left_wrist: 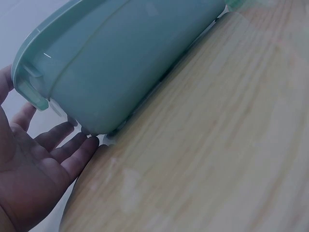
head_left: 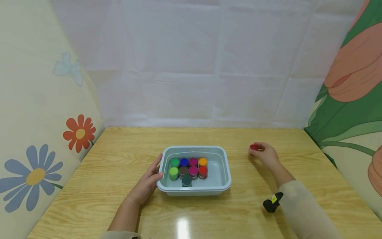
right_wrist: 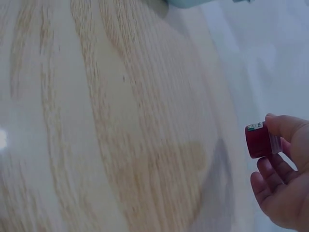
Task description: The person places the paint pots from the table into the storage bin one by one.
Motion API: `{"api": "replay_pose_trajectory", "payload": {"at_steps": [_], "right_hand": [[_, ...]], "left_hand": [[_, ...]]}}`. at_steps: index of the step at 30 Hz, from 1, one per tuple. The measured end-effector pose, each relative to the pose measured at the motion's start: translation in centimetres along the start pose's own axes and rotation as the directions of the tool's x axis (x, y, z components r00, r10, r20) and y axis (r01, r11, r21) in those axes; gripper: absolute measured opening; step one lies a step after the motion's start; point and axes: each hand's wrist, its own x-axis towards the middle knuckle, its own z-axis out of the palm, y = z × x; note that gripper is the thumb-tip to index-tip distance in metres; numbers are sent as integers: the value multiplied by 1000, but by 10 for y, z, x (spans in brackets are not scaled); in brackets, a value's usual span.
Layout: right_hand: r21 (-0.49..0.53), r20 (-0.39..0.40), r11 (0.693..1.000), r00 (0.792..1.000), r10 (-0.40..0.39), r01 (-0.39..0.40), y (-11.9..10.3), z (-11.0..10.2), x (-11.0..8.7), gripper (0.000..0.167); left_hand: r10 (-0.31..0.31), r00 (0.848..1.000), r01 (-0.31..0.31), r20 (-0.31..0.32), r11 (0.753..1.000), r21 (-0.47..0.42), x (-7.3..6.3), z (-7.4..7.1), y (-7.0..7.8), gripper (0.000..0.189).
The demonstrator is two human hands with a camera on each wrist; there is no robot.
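Note:
My right hand (head_left: 267,155) pinches a small red-lidded paint jar (right_wrist: 259,140) between thumb and fingers, held above the table to the right of a pale blue plastic tub (head_left: 221,191). At the tub's left end, my left hand (head_left: 145,186) rests with its thumb at the rim and its fingers extended along the outer wall. In the left wrist view those fingers (left_wrist: 79,153) reach the lower corner of the tub, below its end handle. Inside the tub stand several paint jars, among them a light green jar (head_left: 173,173), a blue jar (head_left: 184,162) and a dark green jar (head_left: 186,181).
A wooden table (head_left: 209,215) carries the tub. White cloth (head_left: 191,66) hangs behind it, with flower-patterned cloths at both sides. A black device with a yellow label (head_left: 272,202) sits by the right sleeve (head_left: 307,205).

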Motion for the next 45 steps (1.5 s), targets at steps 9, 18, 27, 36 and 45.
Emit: {"api": "replay_pose_trajectory", "payload": {"at_steps": [9,18,27,36,45], "right_hand": [[-12,36,996,996,-87,88,-22,3,-4,63],[20,58,985,983,-173,172,-51,10,-13,62],[53,134,974,965,-225,220,-77,25,-28,57],[82,227,957,930,-290,278,-94,46,-45,50],[102,352,961,894,-277,257,-104,71,-58,52]], "left_hand": [[-3,1000,3,0,1000,-12,1,-1,-3,73],[2,1000,-2,2,1000,1,2,-1,-1,72],[-25,1000,25,-10,1000,2,3,-1,-2,73],[-29,1000,29,-11,1000,9,2,-1,-2,73],[-27,1000,27,-11,1000,10,2,0,-3,73]]}}
